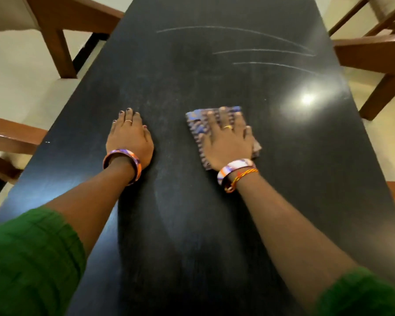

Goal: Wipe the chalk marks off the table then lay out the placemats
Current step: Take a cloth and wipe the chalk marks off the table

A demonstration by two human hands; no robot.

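Landmark: the folded cloth. Well to its left, beyond the edge of the table, stand wooden chairs. Nearer on that side, the left hand lies flat on the dark tabletop, fingers straight and close together, holding nothing; it appears to brace the body. The cloth itself sits near the middle of the table, a patterned blue-and-brown pad. The right hand presses down on it with fingers spread and straight, palm covering most of the pad; nothing is pinched or curled. The chalk marks lie beyond the cloth and to its right: three pale lines, long axes running roughly across the table and sweeping toward the far right edge. A faint pale haze shows on the surface nearer than the cloth; whether it is chalk residue cannot be told. Judgement: wiping is under way and unfinished; the right hand is the nearer one to the marks, so the next stroke calls for pushing the cloth forward and rightward. No placemats are in view.
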